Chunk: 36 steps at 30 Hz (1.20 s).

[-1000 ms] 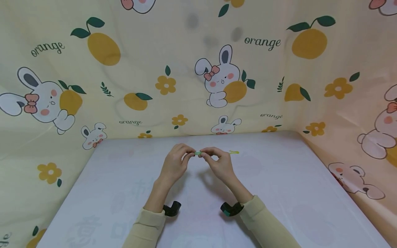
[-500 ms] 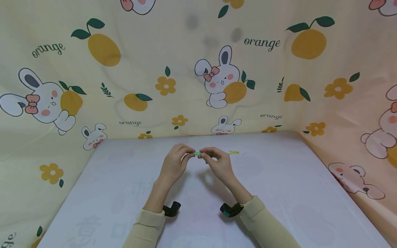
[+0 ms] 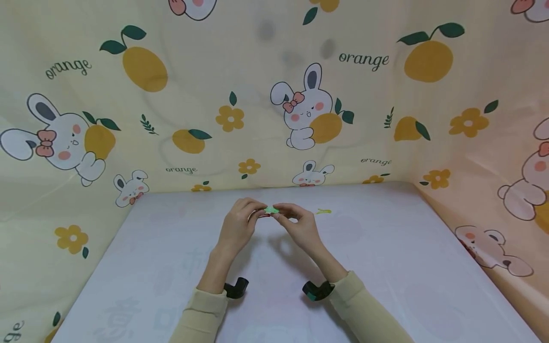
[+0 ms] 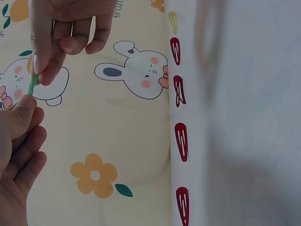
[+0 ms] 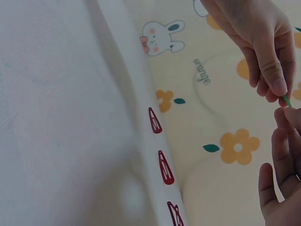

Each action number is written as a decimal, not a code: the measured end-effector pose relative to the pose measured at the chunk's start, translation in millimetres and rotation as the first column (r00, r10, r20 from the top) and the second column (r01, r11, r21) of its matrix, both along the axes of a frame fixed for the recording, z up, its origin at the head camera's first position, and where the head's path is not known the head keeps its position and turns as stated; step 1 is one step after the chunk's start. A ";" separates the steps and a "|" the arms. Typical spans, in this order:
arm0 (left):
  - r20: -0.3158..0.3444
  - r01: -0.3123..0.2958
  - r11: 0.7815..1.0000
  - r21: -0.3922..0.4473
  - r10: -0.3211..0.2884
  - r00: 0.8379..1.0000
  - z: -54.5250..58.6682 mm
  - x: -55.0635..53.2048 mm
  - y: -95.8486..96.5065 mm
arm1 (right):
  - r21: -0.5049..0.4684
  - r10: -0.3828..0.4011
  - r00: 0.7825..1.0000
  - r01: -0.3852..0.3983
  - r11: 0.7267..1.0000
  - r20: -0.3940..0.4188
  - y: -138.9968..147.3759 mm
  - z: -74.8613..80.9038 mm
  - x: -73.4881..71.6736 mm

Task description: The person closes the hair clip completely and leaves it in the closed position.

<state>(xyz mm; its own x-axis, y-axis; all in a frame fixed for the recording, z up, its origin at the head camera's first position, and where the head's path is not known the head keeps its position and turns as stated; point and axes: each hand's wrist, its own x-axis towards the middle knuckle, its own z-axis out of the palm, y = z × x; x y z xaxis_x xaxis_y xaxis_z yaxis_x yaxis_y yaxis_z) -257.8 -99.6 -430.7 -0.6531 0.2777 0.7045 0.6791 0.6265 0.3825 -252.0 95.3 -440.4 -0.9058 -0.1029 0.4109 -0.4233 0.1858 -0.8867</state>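
Note:
A small green snap hair clip [image 3: 271,209] is held between both hands above the far part of the table. My left hand [image 3: 238,224] pinches its left end with thumb and fingers. At its right end, my right hand [image 3: 302,225] pinches it the same way. In the left wrist view the green clip [image 4: 33,84] looks narrow, with fingertips covering both ends. Just a sliver of the green clip [image 5: 286,100] shows in the right wrist view. Whether it is snapped open or closed, I cannot tell.
A row of red snap clips [image 4: 181,142] lies along the table's far edge; one red clip [image 4: 179,91] has its prongs crossed. A yellow clip [image 3: 324,211] lies right of the hands. Behind stands a printed curtain [image 3: 257,95]. The white table [image 3: 386,267] stretches below the hands.
The green clip has turned and shows a broader face in the head view. Both hands have shifted slightly left, and some red shows beneath them now. The yellow clip is more fully visible.

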 end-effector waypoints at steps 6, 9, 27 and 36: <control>0.067 -0.007 1.000 -0.005 0.007 0.998 2.3 -0.6 -7.4 | 0.018 0.001 1.000 0.000 1.000 -0.006 -8.1 17.6 11.5; 0.082 -0.015 1.000 0.003 0.014 0.997 2.2 -1.5 -12.2 | 0.043 -0.002 1.000 0.002 0.999 0.005 -12.7 17.6 9.9; 0.253 -0.133 0.991 0.004 0.128 0.959 -9.1 -11.9 -47.2 | 0.224 0.099 0.994 -0.086 0.971 -0.045 -38.5 -22.3 -43.2; 0.335 -0.175 0.984 -0.044 0.180 0.925 -20.3 -17.7 -65.0 | 0.347 0.146 0.988 -0.118 0.931 -0.056 -55.7 -30.4 -55.0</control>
<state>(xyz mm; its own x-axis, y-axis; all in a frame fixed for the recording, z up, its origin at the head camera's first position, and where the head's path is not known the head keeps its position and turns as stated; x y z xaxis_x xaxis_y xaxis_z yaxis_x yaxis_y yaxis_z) -275.5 -164.6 -451.0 -0.8906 0.1432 0.4317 0.3891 0.7313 0.5601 -307.0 39.6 -470.8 -0.8403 -0.3659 0.4000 -0.5313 0.4090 -0.7420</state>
